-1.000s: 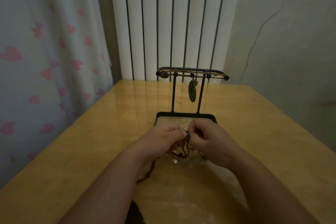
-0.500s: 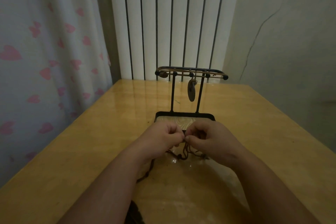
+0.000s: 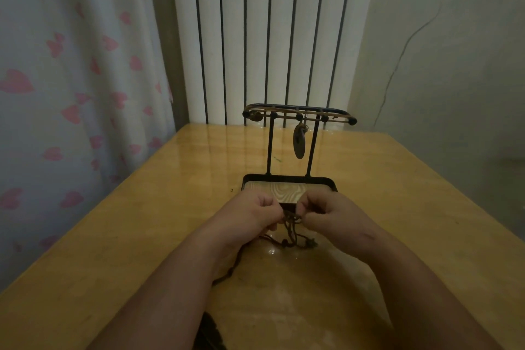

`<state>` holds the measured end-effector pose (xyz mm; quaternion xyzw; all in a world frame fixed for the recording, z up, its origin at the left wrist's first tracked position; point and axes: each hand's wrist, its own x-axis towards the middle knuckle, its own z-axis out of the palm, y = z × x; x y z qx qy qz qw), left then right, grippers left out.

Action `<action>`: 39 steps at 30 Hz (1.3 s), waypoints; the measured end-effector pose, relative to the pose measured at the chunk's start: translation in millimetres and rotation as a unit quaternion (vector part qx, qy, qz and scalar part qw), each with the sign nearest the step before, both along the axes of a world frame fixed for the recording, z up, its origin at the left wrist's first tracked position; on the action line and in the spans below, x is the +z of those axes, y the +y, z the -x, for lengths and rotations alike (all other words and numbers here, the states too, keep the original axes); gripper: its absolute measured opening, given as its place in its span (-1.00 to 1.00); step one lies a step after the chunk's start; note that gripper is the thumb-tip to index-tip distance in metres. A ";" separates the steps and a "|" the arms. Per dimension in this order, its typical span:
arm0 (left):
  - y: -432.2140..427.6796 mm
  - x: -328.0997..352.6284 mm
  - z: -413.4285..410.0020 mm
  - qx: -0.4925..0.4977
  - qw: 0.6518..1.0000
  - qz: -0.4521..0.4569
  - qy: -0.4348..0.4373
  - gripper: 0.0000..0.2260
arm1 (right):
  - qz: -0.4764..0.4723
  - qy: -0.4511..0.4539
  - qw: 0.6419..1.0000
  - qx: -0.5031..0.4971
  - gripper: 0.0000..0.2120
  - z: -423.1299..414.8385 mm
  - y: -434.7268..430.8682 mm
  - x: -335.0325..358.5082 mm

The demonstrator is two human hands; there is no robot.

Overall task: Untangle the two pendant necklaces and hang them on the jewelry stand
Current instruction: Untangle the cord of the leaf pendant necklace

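Note:
A black jewelry stand (image 3: pixel 270 148) with a wood-grain base tray stands mid-table. One necklace (image 3: pixel 299 141) with an oval dark pendant hangs from its top bar, its cord draped along the bar. Just in front of the tray, my left hand (image 3: pixel 250 216) and my right hand (image 3: pixel 332 217) pinch a dark knotted necklace cord (image 3: pixel 291 229) between them. The cord's tangled loops and small knots dangle down to the tabletop. One strand trails back under my left wrist. Its pendant is hidden.
The glossy yellow wooden table (image 3: pixel 142 236) runs to a white radiator (image 3: pixel 270 37) at the back. A curtain with pink hearts (image 3: pixel 71 94) hangs on the left, a bare wall on the right. A dark object (image 3: pixel 210 332) lies between my forearms at the near edge.
My hands have lifted slightly and moved toward the stand's tray while working the cord; the hanging loops have shifted. The necklace on the stand has not moved.

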<state>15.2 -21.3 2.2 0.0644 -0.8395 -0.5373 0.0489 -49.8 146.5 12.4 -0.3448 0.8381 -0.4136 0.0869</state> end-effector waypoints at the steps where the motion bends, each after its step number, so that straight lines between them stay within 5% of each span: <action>1: 0.3 -0.2 0.2 0.003 1.000 0.007 -0.004 -0.76 | 0.018 -0.006 1.000 0.000 -0.94 0.8 0.5 0.5; 9: -0.5 1.3 0.8 -0.002 0.999 0.017 -0.027 -0.78 | -0.009 0.064 0.997 -0.031 -0.88 -1.9 0.7 4.8; 17: -0.8 -1.4 0.6 -0.010 0.999 0.019 -0.039 -0.79 | 0.051 -0.043 0.998 0.012 -0.95 0.8 1.8 3.2; 21: -0.6 -1.3 0.2 -0.008 0.999 0.024 -0.039 -0.74 | -0.046 0.041 0.998 -0.016 -0.92 -0.1 0.0 3.2; 31: -1.1 -2.1 1.3 -0.011 0.998 0.002 -0.066 -0.75 | 0.218 -0.161 0.962 0.016 -0.79 -2.0 2.3 9.2; 39: -3.5 -2.5 1.3 0.005 1.000 0.000 -0.028 -0.79 | 0.036 -0.043 0.998 -0.012 -0.92 1.6 1.1 3.4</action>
